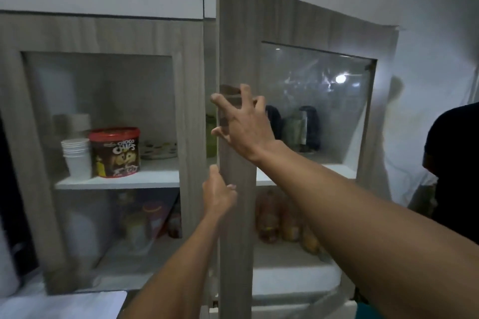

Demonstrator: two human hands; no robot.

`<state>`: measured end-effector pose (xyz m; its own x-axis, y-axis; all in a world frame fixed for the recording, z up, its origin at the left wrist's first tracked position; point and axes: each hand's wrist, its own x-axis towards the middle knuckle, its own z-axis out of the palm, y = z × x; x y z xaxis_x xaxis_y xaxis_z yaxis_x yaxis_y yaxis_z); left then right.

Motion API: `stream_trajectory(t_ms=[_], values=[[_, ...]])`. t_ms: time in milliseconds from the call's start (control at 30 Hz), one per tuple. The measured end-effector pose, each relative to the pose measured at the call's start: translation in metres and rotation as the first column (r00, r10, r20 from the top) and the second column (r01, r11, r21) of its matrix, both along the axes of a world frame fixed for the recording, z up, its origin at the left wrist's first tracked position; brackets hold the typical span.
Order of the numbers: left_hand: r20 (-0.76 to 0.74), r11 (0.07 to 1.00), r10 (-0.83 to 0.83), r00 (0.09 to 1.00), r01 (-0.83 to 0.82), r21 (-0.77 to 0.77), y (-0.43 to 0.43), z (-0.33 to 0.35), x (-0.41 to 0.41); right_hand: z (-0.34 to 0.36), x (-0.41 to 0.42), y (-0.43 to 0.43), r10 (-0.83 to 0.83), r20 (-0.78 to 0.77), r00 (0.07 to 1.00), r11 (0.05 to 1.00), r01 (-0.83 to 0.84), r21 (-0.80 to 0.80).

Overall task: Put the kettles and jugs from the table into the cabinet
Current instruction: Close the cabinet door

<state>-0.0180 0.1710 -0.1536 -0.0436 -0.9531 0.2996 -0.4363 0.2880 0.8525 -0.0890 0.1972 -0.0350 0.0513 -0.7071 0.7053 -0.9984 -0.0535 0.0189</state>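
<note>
Head view: my left hand [219, 195] grips cabinet door [236, 189] edge; right hand [243, 122] spread loose against it; tub [114, 152] reads "CHOCO CHIPS".

Your view is dim and soft throughout. A lamp glares off the door glass [316, 101] at two o'clock; shadow fills nine o'clock. Edges bow outward, and lower shelf contents blur.

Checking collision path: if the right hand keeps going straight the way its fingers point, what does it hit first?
The right hand is spread, fingers pointing up-left at the open cabinet door. It would likely meet the door's wooden frame by the handle first; it may be touching already, since depth is unclear.
</note>
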Motion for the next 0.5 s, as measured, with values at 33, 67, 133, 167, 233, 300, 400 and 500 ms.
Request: stream_trajectory(t_ms=[33,67,133,167,233,300,400,500], values=[[0.022,1.0,0.016,1.0,-0.016,0.013,-0.012,0.002,0.001,0.002,-0.004,-0.012,0.006,-0.031,1.0,1.0,-0.006,0.01],[0.043,0.999,0.025,0.999,-0.026,0.022,-0.023,0.003,0.002,0.005,-0.008,-0.023,0.021,-0.057,0.998,1.0,-0.019,0.023],[0.079,0.999,0.04,0.996,-0.043,0.034,-0.041,0.007,0.004,0.013,-0.015,-0.045,0.075,-0.087,0.993,0.995,-0.069,0.069],[0.088,0.998,0.047,0.995,-0.051,0.041,-0.048,0.009,0.003,0.017,-0.016,-0.054,0.103,-0.085,0.991,0.991,-0.094,0.098],[0.075,0.997,0.063,0.995,-0.067,0.05,-0.062,0.014,0.0,0.024,-0.017,-0.068,0.13,-0.068,0.989,0.983,-0.119,0.139],[0.034,0.994,0.112,0.993,-0.112,0.014,-0.074,0.021,-0.004,0.027,-0.019,-0.08,0.145,-0.078,0.986,0.979,-0.132,0.158],[-0.115,0.979,0.181,0.977,-0.189,-0.071,-0.089,0.033,-0.012,0.028,-0.033,-0.098,0.197,-0.105,0.975,0.975,-0.183,0.126],[-0.138,0.961,0.226,0.964,-0.244,-0.132,-0.105,0.043,-0.018,0.032,-0.046,-0.119,0.221,-0.095,0.971,0.974,-0.214,0.072]])
